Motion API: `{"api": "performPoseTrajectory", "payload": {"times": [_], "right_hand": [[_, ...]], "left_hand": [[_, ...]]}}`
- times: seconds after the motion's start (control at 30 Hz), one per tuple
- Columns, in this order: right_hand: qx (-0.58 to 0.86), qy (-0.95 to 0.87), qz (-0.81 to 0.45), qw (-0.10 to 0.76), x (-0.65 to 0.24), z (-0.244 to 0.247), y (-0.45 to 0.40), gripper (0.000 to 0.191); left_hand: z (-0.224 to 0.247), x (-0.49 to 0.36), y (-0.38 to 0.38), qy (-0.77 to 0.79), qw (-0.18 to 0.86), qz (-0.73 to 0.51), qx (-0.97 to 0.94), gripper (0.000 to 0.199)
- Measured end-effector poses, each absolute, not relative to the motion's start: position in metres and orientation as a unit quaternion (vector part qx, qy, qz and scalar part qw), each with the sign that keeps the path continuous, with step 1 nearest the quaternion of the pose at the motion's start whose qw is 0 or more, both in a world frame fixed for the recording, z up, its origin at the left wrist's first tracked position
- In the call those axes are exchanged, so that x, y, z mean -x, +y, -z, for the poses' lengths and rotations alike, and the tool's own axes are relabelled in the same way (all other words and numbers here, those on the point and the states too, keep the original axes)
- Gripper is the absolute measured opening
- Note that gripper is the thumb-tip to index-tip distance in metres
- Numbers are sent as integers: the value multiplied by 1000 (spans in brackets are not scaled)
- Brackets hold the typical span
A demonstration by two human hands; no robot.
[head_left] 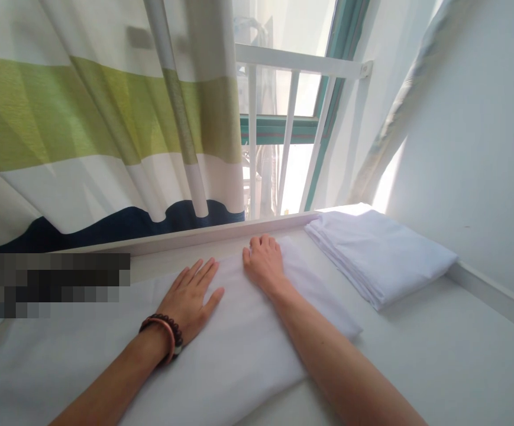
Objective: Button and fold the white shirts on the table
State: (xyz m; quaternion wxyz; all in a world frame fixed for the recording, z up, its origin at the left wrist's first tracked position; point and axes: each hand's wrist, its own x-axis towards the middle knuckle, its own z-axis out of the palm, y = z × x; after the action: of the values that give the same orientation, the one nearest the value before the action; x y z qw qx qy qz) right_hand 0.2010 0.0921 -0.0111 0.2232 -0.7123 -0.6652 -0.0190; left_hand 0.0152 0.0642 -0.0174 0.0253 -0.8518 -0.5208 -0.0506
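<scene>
A folded white sheet (239,331) lies spread over the white surface in front of me. My left hand (190,296) rests flat on it, palm down, fingers stretched out and thumb apart. Beaded and copper-coloured bracelets (168,337) circle that wrist. Farther right, at the sheet's far edge, my right hand (265,260) has its fingers curled down onto the fabric; the fingertips are partly hidden. To the right of this hand, a second piece of white cloth (381,254), folded into a thick pad, lies apart from the sheet.
A low raised edge (194,234) borders the far side of the surface. Behind it hang white and green curtains (106,112) with a navy hem, beside a white railing (301,59) and a window. A wall (482,148) rises on the right. A blurred patch covers part of the left.
</scene>
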Motion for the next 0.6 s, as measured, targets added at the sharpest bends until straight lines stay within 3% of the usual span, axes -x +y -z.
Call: {"api": "performPoseTrajectory", "payload": {"times": [0.33, 0.6], "right_hand": [[751, -629, 32, 199, -257, 22, 102, 42], [645, -747, 50, 155, -222, 6, 71, 30]], "left_hand": [[14, -15, 59, -521, 6, 57, 852, 59], [13, -19, 55, -509, 3, 116, 853, 43]]}}
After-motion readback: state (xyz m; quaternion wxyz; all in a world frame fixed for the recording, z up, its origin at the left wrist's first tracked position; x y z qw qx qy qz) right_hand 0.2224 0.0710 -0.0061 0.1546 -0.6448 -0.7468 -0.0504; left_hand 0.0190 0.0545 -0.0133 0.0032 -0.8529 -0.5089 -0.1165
